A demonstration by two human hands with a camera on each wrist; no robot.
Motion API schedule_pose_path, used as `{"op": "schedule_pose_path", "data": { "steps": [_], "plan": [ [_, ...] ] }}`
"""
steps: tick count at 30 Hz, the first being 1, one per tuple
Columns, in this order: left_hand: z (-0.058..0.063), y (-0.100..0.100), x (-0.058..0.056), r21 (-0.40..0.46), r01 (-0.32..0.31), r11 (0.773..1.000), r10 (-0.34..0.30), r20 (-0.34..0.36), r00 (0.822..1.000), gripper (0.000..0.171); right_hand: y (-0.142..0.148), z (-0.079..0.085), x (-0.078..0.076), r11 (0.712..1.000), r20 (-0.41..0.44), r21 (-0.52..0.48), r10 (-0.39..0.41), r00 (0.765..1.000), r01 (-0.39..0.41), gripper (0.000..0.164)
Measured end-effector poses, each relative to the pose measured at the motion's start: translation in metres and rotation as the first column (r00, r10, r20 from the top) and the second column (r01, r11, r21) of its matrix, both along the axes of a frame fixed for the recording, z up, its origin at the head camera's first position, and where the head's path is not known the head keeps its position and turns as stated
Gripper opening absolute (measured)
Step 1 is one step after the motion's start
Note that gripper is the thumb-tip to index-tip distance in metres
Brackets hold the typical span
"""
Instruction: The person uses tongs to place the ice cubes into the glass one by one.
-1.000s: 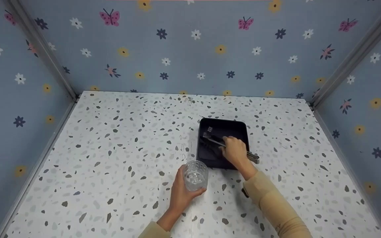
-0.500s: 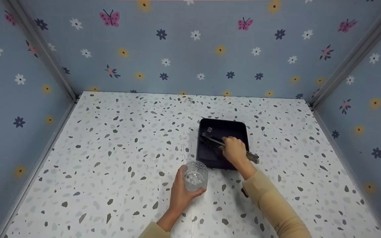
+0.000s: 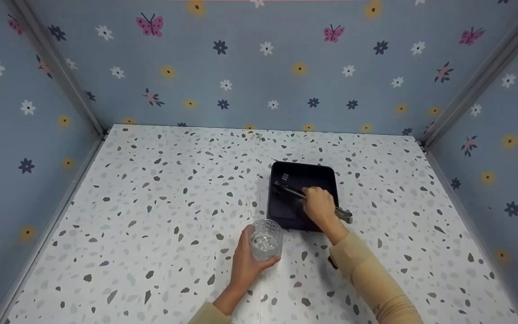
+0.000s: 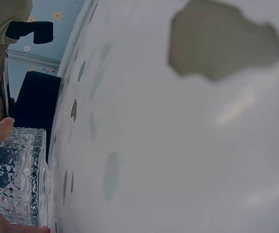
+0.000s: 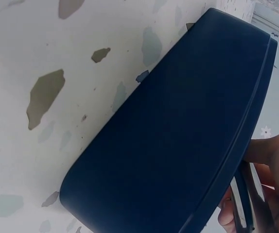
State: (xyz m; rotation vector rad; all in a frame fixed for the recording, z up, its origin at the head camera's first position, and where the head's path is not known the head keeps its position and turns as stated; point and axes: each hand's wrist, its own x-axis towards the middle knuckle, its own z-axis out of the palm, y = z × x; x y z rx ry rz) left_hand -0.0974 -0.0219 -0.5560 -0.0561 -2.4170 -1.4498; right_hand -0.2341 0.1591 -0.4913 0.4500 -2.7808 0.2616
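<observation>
A cut-glass tumbler (image 3: 265, 243) stands at the near left corner of a black square tray (image 3: 281, 220). My left hand (image 3: 246, 266) holds it, thumb and fingers round its side; the patterned glass wall shows close up in the left wrist view. Over the tray, my right hand (image 3: 319, 208) grips metal tongs (image 3: 291, 192) with dark tips. The tips reach down inside, near the tray's left wall. Just beyond them lies a small clear cube (image 3: 285, 177). In the right wrist view the tray's outer wall hides the tips, and the tongs' metal arms (image 5: 249, 194) show beside the fingers.
The speckled white table (image 3: 151, 202) spreads out on all sides of the tray. Blue flowered panels (image 3: 259, 67) close it off at the back, left and right, with grey metal posts (image 3: 56, 63) at the corners.
The tongs' tips have shifted slightly at the tray's left side, and a second clear cube seen there earlier is now hard to make out. The left hand and tumbler have stayed still.
</observation>
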Motion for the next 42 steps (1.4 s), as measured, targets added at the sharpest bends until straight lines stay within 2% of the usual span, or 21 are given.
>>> {"op": "schedule_pose_path", "data": {
  "steps": [11, 24, 42],
  "plan": [
    [0.0, 0.001, 0.0, 0.003, -0.003, 1.0, 0.003, 0.0, 1.0, 0.098, 0.005, -0.002, 0.002, 1.0, 0.028, 0.0, -0.007, 1.0, 0.007, 0.01],
    [0.001, 0.001, 0.001, 0.011, 0.002, 1.0, -0.003, 0.019, 1.0, 0.097, 0.012, 0.002, 0.01, 1.0, 0.011, -0.029, 0.005, 1.0, -0.005, 0.012],
    [0.001, 0.001, 0.0, 0.012, -0.011, 1.0, 0.01, 0.017, 1.0, 0.096, 0.022, 0.024, 0.032, 0.993, -0.028, -0.104, 0.049, 0.998, -0.052, 0.026]
  ]
}}
